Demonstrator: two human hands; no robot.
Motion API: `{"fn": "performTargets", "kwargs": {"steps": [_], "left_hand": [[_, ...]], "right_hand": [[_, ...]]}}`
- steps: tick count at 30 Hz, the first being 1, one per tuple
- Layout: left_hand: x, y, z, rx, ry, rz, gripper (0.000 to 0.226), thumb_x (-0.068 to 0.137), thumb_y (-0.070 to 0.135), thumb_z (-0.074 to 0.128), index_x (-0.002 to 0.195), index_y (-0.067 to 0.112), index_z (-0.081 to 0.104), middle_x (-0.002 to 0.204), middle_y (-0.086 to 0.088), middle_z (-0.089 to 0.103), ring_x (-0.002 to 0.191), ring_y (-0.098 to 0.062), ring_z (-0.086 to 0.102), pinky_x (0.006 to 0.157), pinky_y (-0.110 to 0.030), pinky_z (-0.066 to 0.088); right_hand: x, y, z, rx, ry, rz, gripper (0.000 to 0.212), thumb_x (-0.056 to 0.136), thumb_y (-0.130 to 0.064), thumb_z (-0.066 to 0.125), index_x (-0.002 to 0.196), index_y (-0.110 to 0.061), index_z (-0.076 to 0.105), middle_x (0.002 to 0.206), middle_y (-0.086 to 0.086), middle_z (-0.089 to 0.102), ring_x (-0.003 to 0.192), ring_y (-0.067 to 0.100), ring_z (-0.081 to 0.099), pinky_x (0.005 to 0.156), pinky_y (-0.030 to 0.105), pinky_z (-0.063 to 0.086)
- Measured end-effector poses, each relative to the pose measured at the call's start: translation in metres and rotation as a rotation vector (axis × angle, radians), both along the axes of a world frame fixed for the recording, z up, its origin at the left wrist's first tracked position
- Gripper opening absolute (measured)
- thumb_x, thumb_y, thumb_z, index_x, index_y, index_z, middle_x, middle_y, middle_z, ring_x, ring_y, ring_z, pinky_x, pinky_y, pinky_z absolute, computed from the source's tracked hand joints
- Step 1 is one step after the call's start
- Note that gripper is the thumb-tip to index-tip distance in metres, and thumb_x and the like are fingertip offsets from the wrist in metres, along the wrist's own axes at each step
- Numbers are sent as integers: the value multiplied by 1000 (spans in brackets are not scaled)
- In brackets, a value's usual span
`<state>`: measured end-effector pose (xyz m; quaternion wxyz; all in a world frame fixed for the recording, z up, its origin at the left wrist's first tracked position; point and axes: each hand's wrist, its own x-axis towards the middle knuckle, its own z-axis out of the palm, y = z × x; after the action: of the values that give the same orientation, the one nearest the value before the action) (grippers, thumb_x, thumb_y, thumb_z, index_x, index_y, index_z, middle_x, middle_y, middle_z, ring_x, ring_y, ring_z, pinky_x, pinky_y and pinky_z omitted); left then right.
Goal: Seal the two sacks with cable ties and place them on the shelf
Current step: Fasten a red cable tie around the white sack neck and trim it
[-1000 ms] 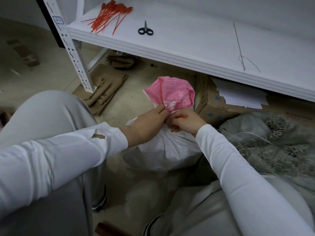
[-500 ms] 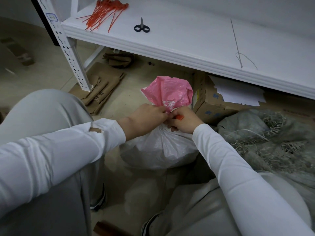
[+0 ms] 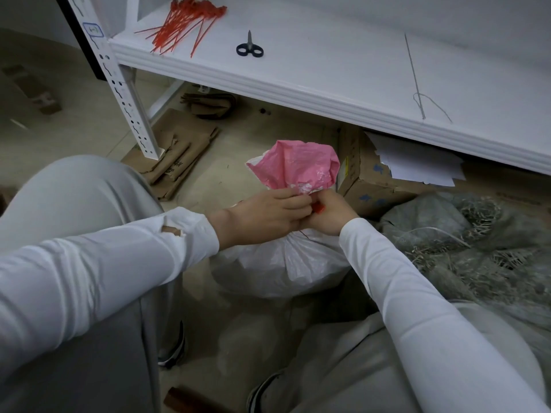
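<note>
The sack (image 3: pixel 283 263) is gripped at its neck by the left hand (image 3: pixel 262 216); at three o'clock, a cable tie (image 3: pixel 318 207) is pinched by the right hand (image 3: pixel 331 213).

Thin crinkled plastic sack (image 3: pixel 286 263), pink plastic liner (image 3: pixel 295 165).
Smooth white painted shelf (image 3: pixel 343 70); matt brown cardboard box (image 3: pixel 362 177); red plastic cable ties (image 3: pixel 185 28).

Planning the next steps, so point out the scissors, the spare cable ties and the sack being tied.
scissors (image 3: pixel 250 44), head view, where the blades meet the black handles.
spare cable ties (image 3: pixel 181 26), head view, middle of the red bundle.
sack (image 3: pixel 283 263), head view, white body below the gathered neck.
</note>
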<state>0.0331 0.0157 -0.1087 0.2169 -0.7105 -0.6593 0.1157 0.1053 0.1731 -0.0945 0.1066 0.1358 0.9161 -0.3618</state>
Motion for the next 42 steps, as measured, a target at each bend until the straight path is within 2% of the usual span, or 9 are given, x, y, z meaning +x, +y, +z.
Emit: {"fn": "performTargets", "kwargs": {"steps": [10,15,19,21,24,27,30,36,42], "left_hand": [[-7,5,0,3,-88,134,28,73,26,73,101,27,73,97,11,69,97,-12,63,96,-32,45],[-12,3,4,48,-149,256,17,71,29,77,88,30,73,86,12,68,87,-14,61,79,-30,45],[-12,2,5,84,-220,304,11,71,28,77,82,29,73,83,12,68,85,-15,60,77,-30,44],[-11,2,4,116,-271,344,8,78,28,71,86,28,73,88,11,68,90,-16,59,81,-33,43],[-12,4,2,123,-322,374,16,88,31,59,97,27,72,101,9,68,101,-18,55,89,-36,37],[-10,5,-1,124,-376,385,25,93,35,50,108,28,69,110,8,65,109,-18,50,93,-36,30],[-9,5,-2,133,-447,418,28,94,38,47,111,27,68,113,9,63,111,-16,48,93,-35,27],[-7,6,-4,219,-651,426,21,89,40,57,93,26,71,93,10,66,98,-14,46,81,-31,19],[-7,9,-1,250,-868,565,18,85,40,65,84,24,72,76,10,49,87,-9,34,83,-30,20]], "right_hand": [[1,-10,2,-319,-85,-149,15,79,0,68,89,-11,65,81,3,63,79,16,59,70,26,50],[1,-6,2,-481,78,-383,19,81,-8,72,99,-12,72,76,-2,65,66,8,56,58,17,42],[-1,-2,1,-519,106,-469,17,94,-11,55,91,-11,72,74,7,66,62,14,56,52,22,43],[-1,-4,3,-539,88,-470,22,98,-5,47,105,-4,68,79,11,68,63,17,61,52,21,46],[2,-2,9,-475,23,-438,24,96,2,48,116,-3,60,92,18,70,72,21,67,60,23,55],[5,6,11,-176,-49,-430,10,88,0,63,95,-5,68,87,13,72,73,21,72,72,30,60],[8,9,12,-117,-73,-454,6,79,-1,73,84,-5,72,78,12,72,68,20,72,69,27,60],[8,8,14,-109,-74,-471,5,79,-5,75,83,-4,73,74,11,72,63,18,69,61,23,58],[6,4,15,-99,-47,-428,4,76,-5,78,79,-7,75,73,9,73,69,18,71,72,26,59]]}}
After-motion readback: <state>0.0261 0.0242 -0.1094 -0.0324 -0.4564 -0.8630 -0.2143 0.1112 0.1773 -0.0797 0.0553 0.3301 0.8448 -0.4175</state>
